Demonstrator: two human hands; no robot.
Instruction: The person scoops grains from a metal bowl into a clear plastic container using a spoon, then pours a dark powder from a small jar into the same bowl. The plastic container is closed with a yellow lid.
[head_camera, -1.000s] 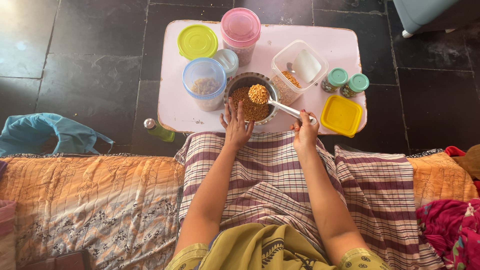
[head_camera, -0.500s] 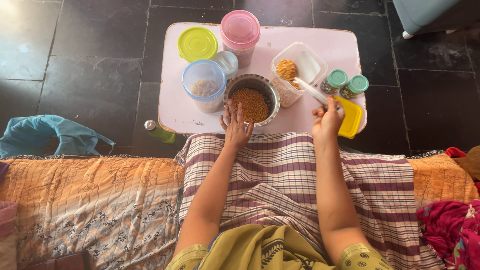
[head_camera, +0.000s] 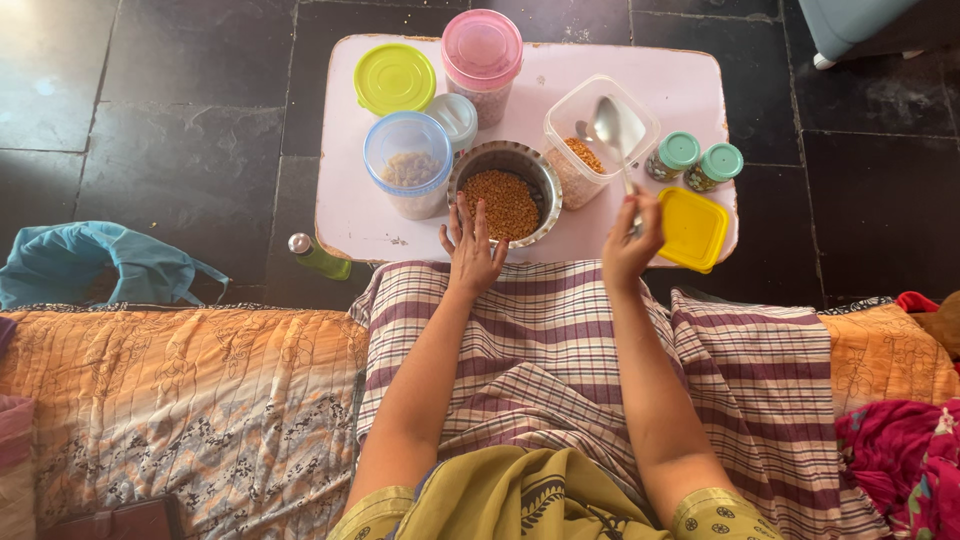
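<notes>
Seen from above, a small pale pink table (head_camera: 640, 90) with rounded corners stands on dark stone floor tiles in the upper middle of the frame. At its near edge sits a round steel bowl (head_camera: 505, 195) of grainy brown lentils. The left hand (head_camera: 472, 245) lies open, fingers spread, its fingertips touching the bowl's rim. The right hand (head_camera: 630, 245) is closed around the handle of a shiny metal spoon (head_camera: 610, 130), whose empty scoop hangs over a clear square plastic tub (head_camera: 600, 140) holding a few lentils. Right of it lies a yellow square lid (head_camera: 695, 230). A striped purple cloth covers the lap; the torso is cut off below.
</notes>
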